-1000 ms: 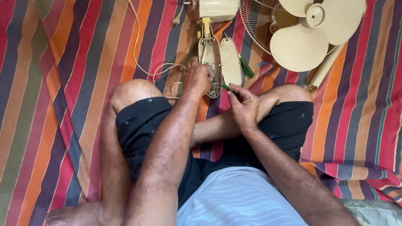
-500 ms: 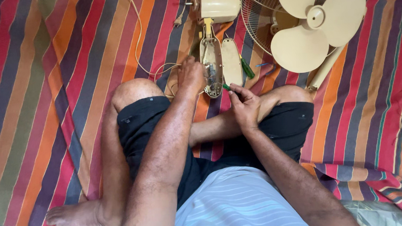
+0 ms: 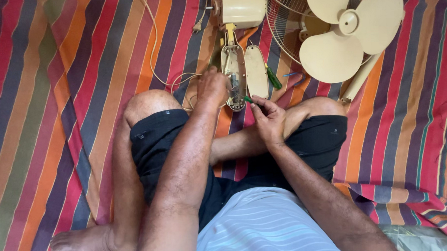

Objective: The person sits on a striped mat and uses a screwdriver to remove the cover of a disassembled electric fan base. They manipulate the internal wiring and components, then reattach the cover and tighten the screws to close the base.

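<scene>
Left hand (image 3: 213, 87) is curled, fingers bent down onto the left edge of the opened fan base (image 3: 234, 76), touching it near its lower end; can't tell whether it pinches anything inside, the fingertips are hidden behind the knuckles. Right hand (image 3: 269, 120) is closed in a pinch around a small green-handled screwdriver (image 3: 248, 100), thumb and forefinger pressed together on it, tip pointing up-left into the lower end of the base where the wiring shows. The base lies on the striped cloth (image 3: 59, 96) on the floor, long axis running away from the person, just ahead of the knees and between the two hands: left hand on its left side, right hand just below-right of it. The detached base cover (image 3: 257, 72), cream and oval, lies flat right beside the base on its right, touching or nearly so. A second green screwdriver (image 3: 273, 77) lies on the cloth just right of the cover, apart from both hands. The cream motor housing (image 3: 242, 8) sits at the far end of the base, joined by a short yellowish neck. Fan blade (image 3: 351, 32) and wire guard (image 3: 285, 24) lie to the upper right, well apart from the hands. White power cord (image 3: 154, 48) loops across the cloth to the left of the left hand and runs up toward the housing. Person sits cross-legged, black shorts, bare foot (image 3: 84, 243) at lower left.
</scene>
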